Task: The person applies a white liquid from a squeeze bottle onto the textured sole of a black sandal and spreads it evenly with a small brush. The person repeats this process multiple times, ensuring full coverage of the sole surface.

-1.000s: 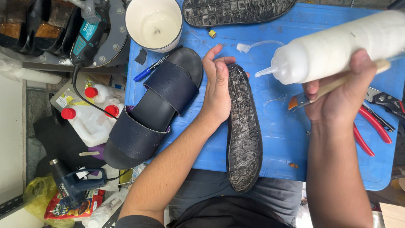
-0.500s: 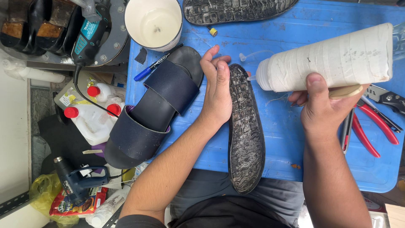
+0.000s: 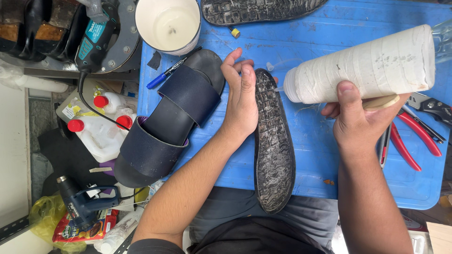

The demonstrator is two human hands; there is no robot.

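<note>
Black sole (image 3: 274,155) under left hand (image 3: 241,101), white bottle (image 3: 362,66) in right hand (image 3: 360,120)

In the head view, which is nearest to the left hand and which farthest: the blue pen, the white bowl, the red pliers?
From the left hand:
1. Blue pen, just to its left.
2. White bowl, up and left.
3. Red pliers, far right, beyond the right hand.

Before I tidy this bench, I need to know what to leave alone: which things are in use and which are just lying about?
In use: left hand steadying the black sole; right hand holding the white squeeze bottle and a wooden-handled tool, nozzle at the sole.

Lying about: dark blue sandal, white cup, blue pen, red pliers, second sole.
</note>
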